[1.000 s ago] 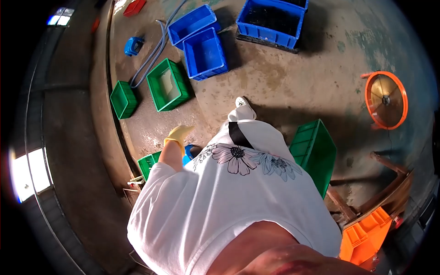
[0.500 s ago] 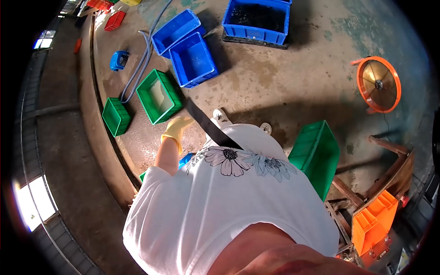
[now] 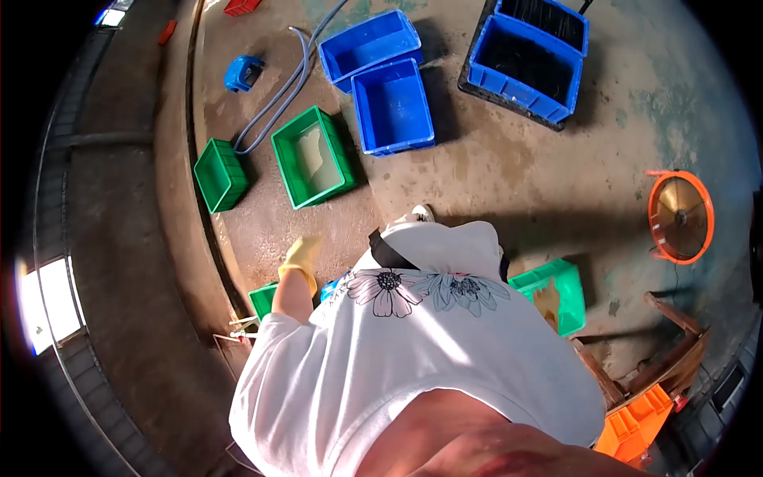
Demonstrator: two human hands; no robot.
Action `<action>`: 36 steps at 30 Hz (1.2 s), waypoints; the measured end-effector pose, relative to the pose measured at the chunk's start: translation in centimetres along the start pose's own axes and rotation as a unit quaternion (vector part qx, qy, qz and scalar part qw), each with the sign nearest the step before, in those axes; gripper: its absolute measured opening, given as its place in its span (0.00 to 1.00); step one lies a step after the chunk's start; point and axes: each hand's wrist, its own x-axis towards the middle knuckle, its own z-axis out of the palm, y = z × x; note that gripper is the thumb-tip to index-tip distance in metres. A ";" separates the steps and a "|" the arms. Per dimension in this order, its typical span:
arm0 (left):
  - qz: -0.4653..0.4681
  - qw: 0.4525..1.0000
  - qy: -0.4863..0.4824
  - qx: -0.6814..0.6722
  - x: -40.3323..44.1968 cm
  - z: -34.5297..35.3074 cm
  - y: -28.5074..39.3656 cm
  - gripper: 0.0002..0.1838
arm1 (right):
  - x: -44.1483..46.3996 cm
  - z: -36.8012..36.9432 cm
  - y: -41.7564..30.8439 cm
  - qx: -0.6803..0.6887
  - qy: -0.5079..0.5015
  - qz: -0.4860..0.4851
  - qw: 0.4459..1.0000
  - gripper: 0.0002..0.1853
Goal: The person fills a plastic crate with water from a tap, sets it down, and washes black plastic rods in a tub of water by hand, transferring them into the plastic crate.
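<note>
My left hand, in a yellow glove, hangs at the left side of my body above the wet floor. Its fingers look loosely stretched out, a little blurred, and nothing shows in them. A green crate with cloudy liquid stands on the floor beyond it. My right hand is hidden behind my white shirt. On that side a green crate shows partly past the shirt, with something pale brown inside; whether my hand touches it is hidden.
A smaller green crate, two blue crates and dark-filled blue crates stand ahead. A hose runs near a blue stool. At right are an orange fan, a wooden frame and an orange crate.
The green crate on the right has gone from a steep tilt to lower and flatter, its inside now showing. My left hand has swung back toward my body. The view has shifted.
</note>
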 end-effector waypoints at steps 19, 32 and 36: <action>0.024 0.995 -0.020 -0.095 4.3 -0.6 14.6 0.31 | 1.9 15.8 -23.9 -0.540 -0.252 -0.161 0.786 0.23; 0.153 0.970 0.131 -0.138 16.1 1.6 17.8 0.31 | 9.2 27.8 -40.1 -0.185 -0.232 -0.181 0.938 0.17; 0.145 0.984 0.032 -0.096 19.6 2.0 16.0 0.33 | 11.9 28.3 -39.0 -0.217 -0.284 -0.192 0.914 0.16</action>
